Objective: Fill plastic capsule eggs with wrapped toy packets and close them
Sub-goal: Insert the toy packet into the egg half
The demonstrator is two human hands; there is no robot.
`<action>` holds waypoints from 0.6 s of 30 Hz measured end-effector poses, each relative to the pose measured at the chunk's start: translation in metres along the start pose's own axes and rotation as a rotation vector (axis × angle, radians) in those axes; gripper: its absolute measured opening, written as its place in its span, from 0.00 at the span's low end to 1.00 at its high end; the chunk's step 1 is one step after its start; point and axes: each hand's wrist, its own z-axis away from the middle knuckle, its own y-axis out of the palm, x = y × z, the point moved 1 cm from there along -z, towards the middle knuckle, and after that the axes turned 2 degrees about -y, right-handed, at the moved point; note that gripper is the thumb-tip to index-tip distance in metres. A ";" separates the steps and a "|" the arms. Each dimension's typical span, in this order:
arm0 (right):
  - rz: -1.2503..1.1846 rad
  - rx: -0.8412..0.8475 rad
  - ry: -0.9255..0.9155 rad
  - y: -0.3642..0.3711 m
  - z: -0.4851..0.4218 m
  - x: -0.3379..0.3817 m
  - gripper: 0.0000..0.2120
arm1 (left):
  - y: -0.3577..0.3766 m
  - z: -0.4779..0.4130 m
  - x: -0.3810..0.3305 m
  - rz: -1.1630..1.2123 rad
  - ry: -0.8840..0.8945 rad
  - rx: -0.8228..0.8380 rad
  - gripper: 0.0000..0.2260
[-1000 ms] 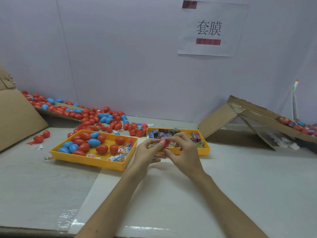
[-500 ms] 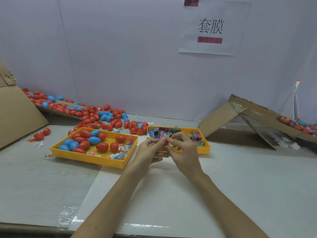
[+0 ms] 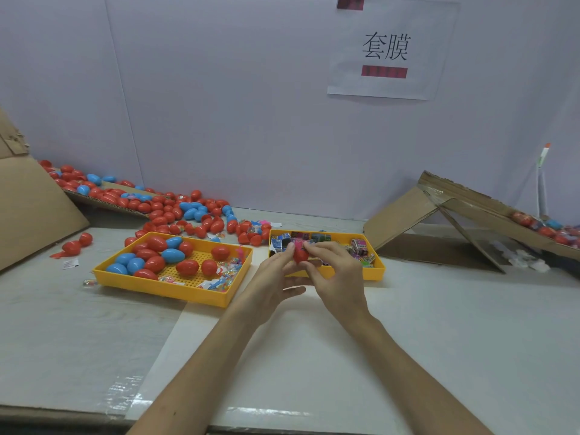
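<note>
While hovering above the table, the left hand and right hand are both gripping a red egg, fingers curled around it.

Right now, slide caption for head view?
Left hand and right hand hold a red plastic capsule egg near a yellow packet tray.
</note>
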 end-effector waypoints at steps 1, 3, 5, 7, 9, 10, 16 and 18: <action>-0.002 0.002 -0.003 0.001 0.000 0.000 0.17 | 0.000 0.000 0.000 0.006 -0.001 -0.001 0.23; -0.008 -0.001 -0.001 0.002 0.000 0.000 0.16 | -0.001 -0.001 0.000 0.022 0.002 0.005 0.22; -0.014 -0.010 0.004 0.002 0.000 0.000 0.15 | -0.002 -0.001 0.001 0.035 0.002 0.019 0.20; -0.013 -0.014 0.007 0.001 0.000 -0.001 0.14 | -0.002 -0.001 0.001 0.032 0.001 0.026 0.20; -0.016 -0.016 0.003 0.001 0.000 -0.001 0.15 | -0.003 -0.001 0.001 0.031 0.003 0.033 0.20; -0.022 -0.015 0.002 0.001 0.000 0.000 0.15 | -0.003 -0.001 0.001 0.031 0.004 0.040 0.21; -0.081 -0.048 0.080 -0.002 0.001 0.003 0.19 | -0.001 -0.001 0.000 0.032 0.006 0.075 0.24; -0.074 -0.050 0.092 -0.002 0.001 0.003 0.16 | 0.000 -0.001 0.000 0.034 0.008 0.080 0.23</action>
